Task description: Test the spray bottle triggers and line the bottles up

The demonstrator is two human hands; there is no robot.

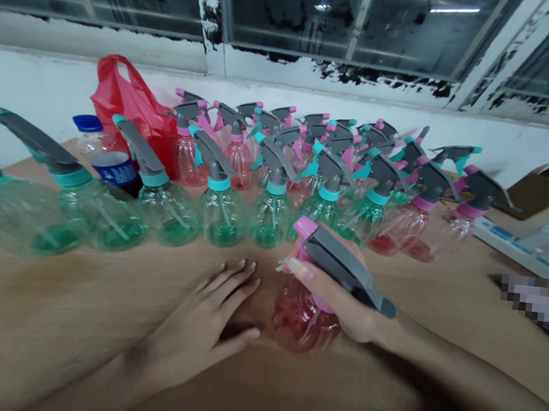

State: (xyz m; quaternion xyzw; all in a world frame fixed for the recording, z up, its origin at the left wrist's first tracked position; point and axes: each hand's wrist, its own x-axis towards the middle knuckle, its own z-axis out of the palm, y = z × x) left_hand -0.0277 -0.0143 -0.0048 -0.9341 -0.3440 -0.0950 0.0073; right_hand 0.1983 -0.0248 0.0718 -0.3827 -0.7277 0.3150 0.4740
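There are two hands on show. The left hand (203, 319) lies flat, palm down, in the lower middle of the frame, with its four fingers a little apart and its thumb out to the side. It rests on one brown wooden table (96, 317). The right hand (342, 307) is wrapped around the neck of one pink spray bottle (294, 319), just right of the middle. That bottle has one grey handle, one pink tip and one thin tube inside. I cannot tell if it stands flat or tips. The left thumb is near it but not touching.

Behind the hands is a front row of nine bottles. Seven are green spray bottles (224, 220) with blue-green rings, from the left edge to past the middle. At least five show green liquid at the bottom. Two are red spray bottles (424, 228) with pink rings, at the right end, with red liquid low down. More spray bottles (238, 156) crowd behind, too mixed up to count.

At the upper left are one red plastic bag (123, 101) and one drink bottle (116, 168) with one blue cap and dark drink inside. One open cardboard box (540, 194) sits at the right. Three window panes (295, 11) run along the top.
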